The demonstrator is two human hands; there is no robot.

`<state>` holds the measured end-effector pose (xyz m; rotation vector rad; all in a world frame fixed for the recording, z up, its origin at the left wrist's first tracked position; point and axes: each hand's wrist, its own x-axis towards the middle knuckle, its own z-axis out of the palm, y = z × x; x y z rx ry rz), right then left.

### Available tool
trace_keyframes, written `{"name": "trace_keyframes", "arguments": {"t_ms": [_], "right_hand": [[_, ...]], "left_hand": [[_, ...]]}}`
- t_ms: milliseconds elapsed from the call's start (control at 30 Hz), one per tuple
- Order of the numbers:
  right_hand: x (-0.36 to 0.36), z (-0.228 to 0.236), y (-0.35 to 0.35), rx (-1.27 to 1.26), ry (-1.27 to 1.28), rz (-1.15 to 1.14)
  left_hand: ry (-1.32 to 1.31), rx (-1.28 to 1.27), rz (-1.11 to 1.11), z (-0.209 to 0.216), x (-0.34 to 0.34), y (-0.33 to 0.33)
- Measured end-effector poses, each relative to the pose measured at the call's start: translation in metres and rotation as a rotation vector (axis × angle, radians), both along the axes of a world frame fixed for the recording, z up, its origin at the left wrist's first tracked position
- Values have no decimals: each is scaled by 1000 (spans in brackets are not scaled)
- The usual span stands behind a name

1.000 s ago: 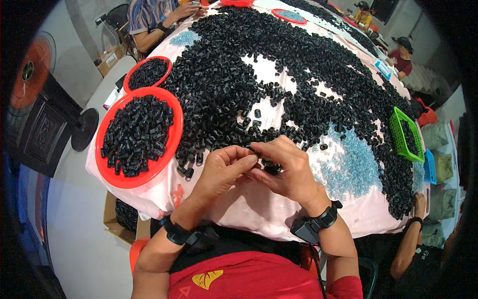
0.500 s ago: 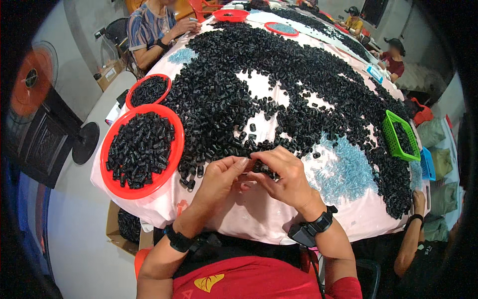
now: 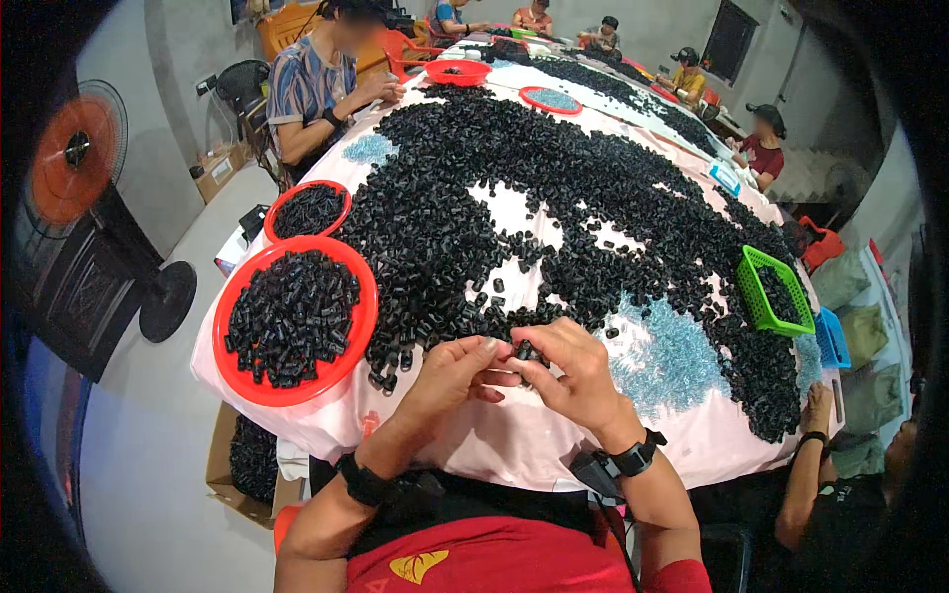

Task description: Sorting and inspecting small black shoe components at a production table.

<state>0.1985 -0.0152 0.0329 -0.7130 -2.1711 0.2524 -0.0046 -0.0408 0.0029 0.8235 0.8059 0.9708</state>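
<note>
Close together over the table's near edge, my two hands almost meet at the fingertips. My right hand (image 3: 578,381) is closed on a small black plastic part (image 3: 526,350), partly covered by its thumb and fingers. My left hand (image 3: 450,378) has thumb and forefinger pinched together right beside that part; anything between them is too small or hidden to make out. Just beyond my hands spreads a large heap of small black plastic parts (image 3: 435,227). Right of my right hand lies a pile of small clear bluish pieces (image 3: 664,361).
A red tray (image 3: 368,341) of black parts stands at left, with a smaller red tray (image 3: 346,205) behind it. A green basket (image 3: 759,296) and a blue basket (image 3: 833,341) stand at right. A co-worker's hand (image 3: 817,407) rests at the right edge; other people sit farther along.
The view has tilted up a little, showing more people at the far end. My hands stay together at nearly the same place, and the left fingertips have shifted slightly against the right.
</note>
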Motion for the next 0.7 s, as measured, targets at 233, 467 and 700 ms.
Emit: {"name": "trace_keyframes", "arguments": {"t_ms": [233, 467, 700], "right_hand": [[-1, 9, -5, 70, -17, -14], [-6, 9, -6, 77, -27, -17], [-16, 11, 7, -181, 84, -56]], "left_hand": [[49, 16, -35, 7, 5, 0], [34, 141, -129, 10, 0, -2], [-96, 88, 314, 20, -17, 1]]}}
